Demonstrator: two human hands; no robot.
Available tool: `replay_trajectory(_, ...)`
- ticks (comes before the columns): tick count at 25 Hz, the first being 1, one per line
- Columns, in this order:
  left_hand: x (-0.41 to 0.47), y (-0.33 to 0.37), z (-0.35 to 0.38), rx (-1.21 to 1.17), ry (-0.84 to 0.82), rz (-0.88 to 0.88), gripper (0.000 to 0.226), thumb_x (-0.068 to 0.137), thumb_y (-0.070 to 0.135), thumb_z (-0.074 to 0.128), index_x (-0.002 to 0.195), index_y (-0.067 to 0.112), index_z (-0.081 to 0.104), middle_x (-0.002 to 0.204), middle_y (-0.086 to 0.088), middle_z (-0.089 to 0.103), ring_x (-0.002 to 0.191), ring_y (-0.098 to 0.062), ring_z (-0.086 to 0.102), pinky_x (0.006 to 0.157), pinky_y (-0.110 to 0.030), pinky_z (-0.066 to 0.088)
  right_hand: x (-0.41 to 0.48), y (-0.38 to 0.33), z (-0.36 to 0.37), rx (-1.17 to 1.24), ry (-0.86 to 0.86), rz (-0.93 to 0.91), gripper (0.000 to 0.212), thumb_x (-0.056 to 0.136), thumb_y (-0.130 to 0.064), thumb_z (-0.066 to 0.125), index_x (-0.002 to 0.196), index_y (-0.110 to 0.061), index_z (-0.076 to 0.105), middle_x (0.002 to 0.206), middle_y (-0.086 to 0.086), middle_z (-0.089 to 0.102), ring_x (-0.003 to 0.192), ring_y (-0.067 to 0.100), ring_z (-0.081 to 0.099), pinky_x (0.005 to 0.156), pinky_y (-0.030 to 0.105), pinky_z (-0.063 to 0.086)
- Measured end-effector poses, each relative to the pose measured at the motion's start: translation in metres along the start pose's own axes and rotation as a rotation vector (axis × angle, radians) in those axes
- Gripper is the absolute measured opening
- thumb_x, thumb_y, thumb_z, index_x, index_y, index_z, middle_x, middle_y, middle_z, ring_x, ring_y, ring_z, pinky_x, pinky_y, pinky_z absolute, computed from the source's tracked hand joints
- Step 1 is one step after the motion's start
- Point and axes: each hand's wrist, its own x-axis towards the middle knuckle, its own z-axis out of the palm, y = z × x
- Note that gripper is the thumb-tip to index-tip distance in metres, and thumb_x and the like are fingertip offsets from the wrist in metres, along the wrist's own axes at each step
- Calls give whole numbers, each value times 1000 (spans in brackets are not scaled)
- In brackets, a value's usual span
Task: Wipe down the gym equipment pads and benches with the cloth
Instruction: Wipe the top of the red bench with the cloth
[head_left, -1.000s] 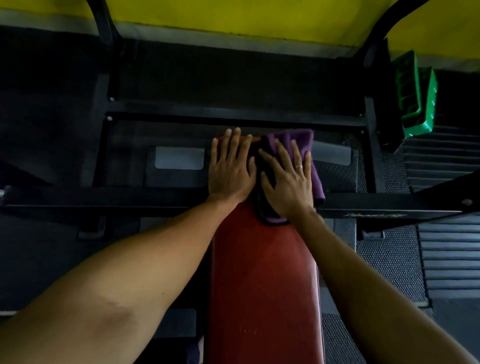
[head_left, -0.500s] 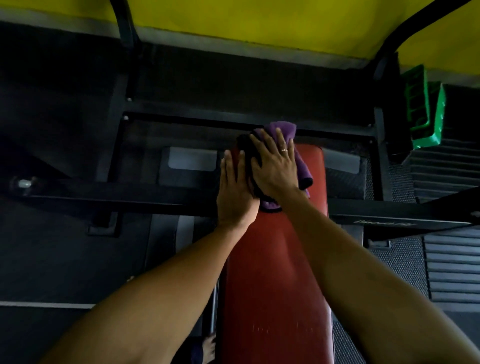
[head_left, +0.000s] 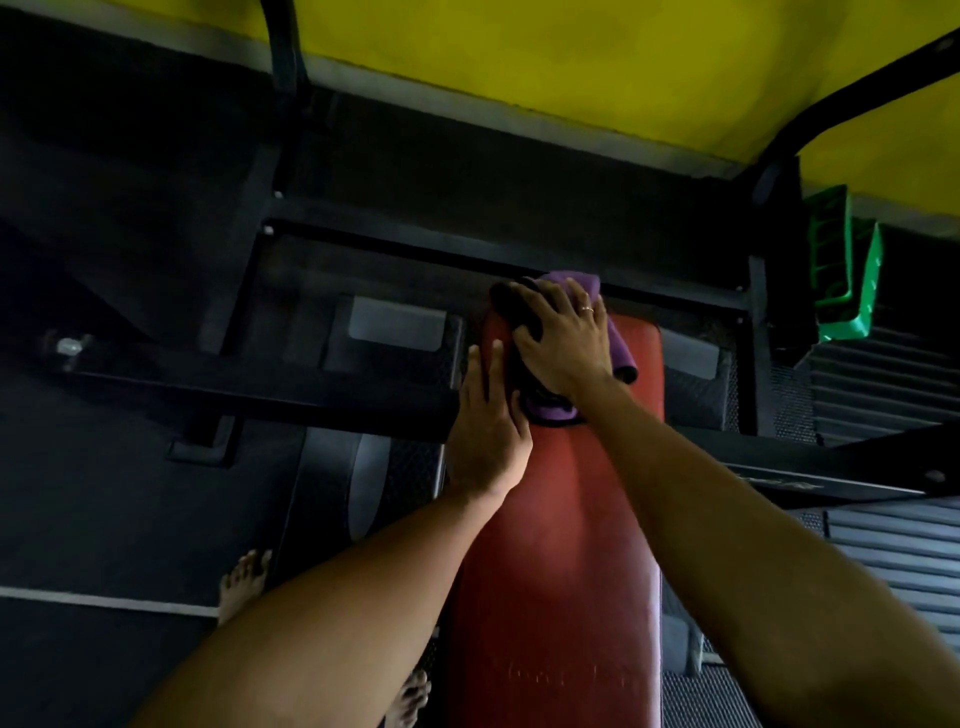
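Note:
A long red padded bench (head_left: 561, 545) runs from the bottom of the view up to a black steel rack. A purple cloth with a dark underside (head_left: 618, 348) lies bunched on the bench's far end. My right hand (head_left: 563, 340) presses flat on the cloth, fingers spread, a ring on one finger. My left hand (head_left: 485, 431) rests on the bench's left edge just beside the cloth, fingers straight and pointing up the pad.
Black rack bars (head_left: 260, 384) cross under and behind the bench. A green plastic piece (head_left: 844, 270) hangs at the right upright. A yellow wall (head_left: 571, 67) rises behind. Bare feet (head_left: 244, 582) stand on the dark floor left of the bench.
My right hand has pushed the cloth up toward the bench's far left corner. My left hand slid from the pad's top to its left edge, lower than before.

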Motion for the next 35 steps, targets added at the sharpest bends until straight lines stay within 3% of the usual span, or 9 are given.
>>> replay_trajectory(6,2,0,1,4,32,13,67,101,32,39,161,13,18,163,-18,26,146,-33,36,104,-36,48,19,-17,-3,-34,-9,-72,54,92,-49,47,144,-38,49,150,-1,48,141,33,38,120,57,22)
replay_trajectory(10,-1,-2,3,36,-3,2,67,99,35,34,159,7,22,160,-21,30,144,-35,39,104,-41,52,25,-27,-4,-114,-19,-171,51,96,-51,50,143,-34,52,151,0,47,142,33,37,120,55,21)
replay_trajectory(14,1,-1,0,14,2,-5,67,101,39,30,159,8,22,161,-21,28,146,-35,37,107,-41,49,25,-20,-8,-87,-59,-268,60,89,-57,38,143,-37,53,154,-3,44,144,30,34,118,52,26)
replay_trajectory(21,1,-2,1,-13,16,19,59,106,39,30,162,23,18,166,-15,20,150,-30,30,99,-26,41,5,24,-5,26,157,-12,58,88,-51,48,143,-32,53,145,-1,55,137,26,44,114,45,32)
replay_trajectory(25,3,-6,1,-55,20,8,63,102,40,29,161,17,23,163,-19,27,146,-33,37,106,-33,44,-3,-7,10,60,160,98,59,90,-49,44,146,-31,48,153,2,45,150,32,25,125,55,11)
replay_trajectory(27,3,-7,1,-75,2,36,66,100,41,26,159,11,26,162,-20,29,146,-34,37,110,-39,44,-12,-13,13,103,131,14,60,94,-48,40,152,-31,41,162,2,34,156,32,10,126,56,1)
replay_trajectory(31,6,-9,-2,-121,-37,26,62,105,43,25,161,17,21,165,-15,23,148,-30,33,112,-41,44,-66,14,19,56,150,-176,61,98,-49,39,157,-32,37,169,1,22,158,24,-2,128,52,1)
replay_trajectory(33,6,-10,-4,-131,-67,8,59,106,39,28,162,23,17,167,-13,18,150,-30,30,110,-44,46,-98,23,27,11,156,-113,62,98,-51,38,158,-33,34,170,-1,16,158,24,-6,128,51,2)
replay_trajectory(35,6,-12,-7,-159,-99,26,61,105,41,27,162,26,13,168,-10,13,152,-27,25,109,-46,46,-105,22,31,16,178,78,62,99,-50,40,159,-36,29,171,-1,12,158,26,-9,128,51,1)
